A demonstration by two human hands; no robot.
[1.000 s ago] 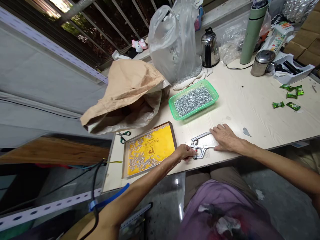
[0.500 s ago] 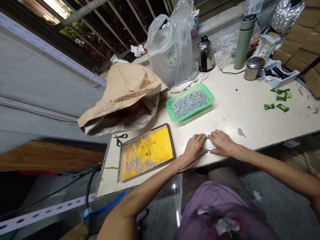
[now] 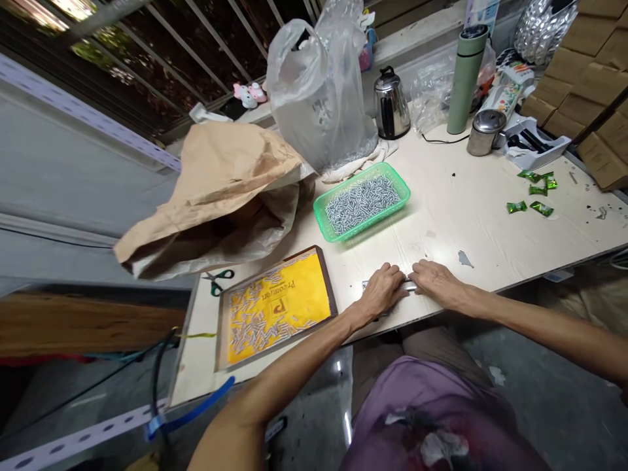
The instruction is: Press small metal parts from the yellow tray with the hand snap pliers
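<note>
Faces a pale table (image 3: 432,196), with thick window bars (image 3: 105,23) beyond on the far left. Grips a silvery metal tool (image 3: 409,286) at the table's near edge, with both hands closed on it. Wraps the left hand (image 3: 381,289) over the tool's left part, hiding most of it, and curls the right hand (image 3: 434,282) onto the handles, just beside the left. Leaves only a narrow stretch of handle visible in between. Cannot tell the exact grip beneath the palms.

Has a torn grey scrap (image 3: 465,259) just past the right hand. To the left, near the edge, has a shallow tray (image 3: 328,281) lined in yellow and strewn with small pale tubes (image 3: 255,333), mostly along its left and near sides. Farther off, a green basket (image 3: 375,220) full of small silvery pieces (image 3: 362,201). Just beyond the tray, at left, green-handled scissors (image 3: 218,282) and a brown paper sack (image 3: 235,190). At the far side, a clear plastic bag (image 3: 318,98), a steel kettle (image 3: 392,108) and a green flask (image 3: 465,85). To the right, green-wrapped sweets (image 3: 516,207).
</note>
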